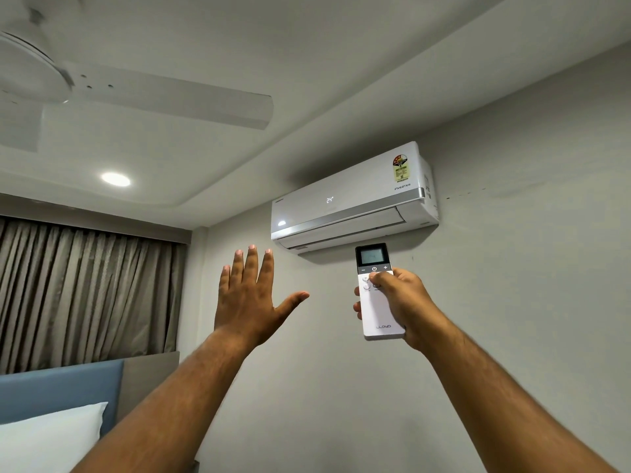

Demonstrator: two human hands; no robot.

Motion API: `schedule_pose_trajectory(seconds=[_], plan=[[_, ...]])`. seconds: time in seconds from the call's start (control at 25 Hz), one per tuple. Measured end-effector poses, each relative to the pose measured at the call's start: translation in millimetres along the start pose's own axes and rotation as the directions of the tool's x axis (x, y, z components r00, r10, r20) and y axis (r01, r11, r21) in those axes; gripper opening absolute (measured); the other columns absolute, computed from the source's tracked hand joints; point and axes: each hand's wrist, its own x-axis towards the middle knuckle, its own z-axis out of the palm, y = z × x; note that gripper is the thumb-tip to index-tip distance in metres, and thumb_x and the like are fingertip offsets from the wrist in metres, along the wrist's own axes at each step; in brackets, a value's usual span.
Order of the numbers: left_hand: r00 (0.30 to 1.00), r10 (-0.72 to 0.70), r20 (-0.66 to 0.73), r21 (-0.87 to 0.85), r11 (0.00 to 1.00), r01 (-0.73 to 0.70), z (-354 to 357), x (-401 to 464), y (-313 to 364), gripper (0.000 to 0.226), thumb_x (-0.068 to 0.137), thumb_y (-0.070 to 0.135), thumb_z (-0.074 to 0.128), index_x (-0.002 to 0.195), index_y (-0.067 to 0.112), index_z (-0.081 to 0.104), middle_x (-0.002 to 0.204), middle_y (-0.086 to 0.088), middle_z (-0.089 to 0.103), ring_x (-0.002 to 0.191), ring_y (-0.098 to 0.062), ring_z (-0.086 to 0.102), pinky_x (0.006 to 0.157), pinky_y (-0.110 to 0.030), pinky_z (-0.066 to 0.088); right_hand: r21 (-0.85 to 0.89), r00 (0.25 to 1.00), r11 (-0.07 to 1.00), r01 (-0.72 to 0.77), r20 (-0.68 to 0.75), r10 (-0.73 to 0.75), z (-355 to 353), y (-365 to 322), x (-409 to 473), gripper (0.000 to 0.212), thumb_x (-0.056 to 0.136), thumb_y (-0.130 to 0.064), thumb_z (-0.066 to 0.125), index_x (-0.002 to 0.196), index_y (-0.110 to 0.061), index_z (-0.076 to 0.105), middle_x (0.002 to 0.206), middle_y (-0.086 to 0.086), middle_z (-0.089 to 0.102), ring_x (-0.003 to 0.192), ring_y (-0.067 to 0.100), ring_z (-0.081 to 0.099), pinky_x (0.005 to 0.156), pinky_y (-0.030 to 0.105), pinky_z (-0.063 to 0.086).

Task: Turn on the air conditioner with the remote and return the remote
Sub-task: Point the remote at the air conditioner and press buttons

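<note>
Two bare forearms are raised from the lower edge of the view toward the grey wall [512,302]. A slim white remote with a dark upper panel and small grey screen [380,302] is gripped in the right hand [403,302], with the fingers wrapped round its left edge and the thumb laid across the buttons just below the power symbol; whether a button is being pressed cannot be told. Its top end is aimed at the white wall-mounted air conditioner [351,199], directly above it and well apart from it. The left hand [249,295] is held up empty beside the remote, palm away, fingers straight and close together, thumb spread outward. A lit "24" is shown on the unit's front panel, and the long flap along its underside appears slightly open, so the switching-on is judged to be done or just taking effect. Returning the remote is not yet done, and its resting place is not shown. A white ceiling fan [136,93], brown pleated curtains [85,295], a blue headboard [61,394] and a white pillow [51,438] are seen at the left.
</note>
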Motion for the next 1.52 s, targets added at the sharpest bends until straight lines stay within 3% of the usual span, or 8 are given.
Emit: schedule_pose_trajectory(seconds=[0.52, 0.84, 1.52], plan=[[0.999, 0.023, -0.023, 0.086, 0.996, -0.021, 6.9, -2.1, -5.0, 0.102, 0.068, 0.089, 0.003, 0.144, 0.022, -0.014, 0.159, -0.011, -0.006, 0.147, -0.032, -0.008, 0.116, -0.052, 0.0, 0.022, 1.0, 1.0, -0.014, -0.025, 0.015, 8.3, 3.4, -5.2, 0.011, 0.09, -0.012, 0.046, 0.095, -0.008, 0.054, 0.081, 0.019, 0.071, 0.053, 0.03, 0.07, 0.052, 0.035, 0.058], [0.998, 0.019, -0.058, 0.085, 0.996, -0.014, 6.2, 4.0, -15.6, 0.107, 0.071, 0.089, 0.01, 0.15, 0.017, 0.005, 0.16, -0.015, 0.007, 0.147, -0.035, 0.001, 0.114, -0.056, 0.001, 0.02, 1.0, 1.0, 0.005, -0.029, -0.005, 15.1, 0.7, 0.6, 0.011, 0.089, -0.013, 0.046, 0.094, -0.009, 0.055, 0.078, 0.017, 0.072, 0.054, 0.031, 0.069, 0.052, 0.036, 0.056], [0.998, -0.007, -0.059, 0.051, 0.999, 0.01, 4.7, 3.3, -25.5, 0.108, 0.069, 0.089, 0.008, 0.15, 0.017, 0.005, 0.16, -0.015, 0.005, 0.147, -0.035, 0.0, 0.115, -0.056, 0.002, -0.037, 0.999, 0.999, 0.038, -0.022, -0.038, 27.9, -3.9, 0.6, 0.013, 0.09, -0.013, 0.045, 0.098, -0.009, 0.055, 0.083, 0.018, 0.072, 0.057, 0.031, 0.07, 0.054, 0.036, 0.057]])
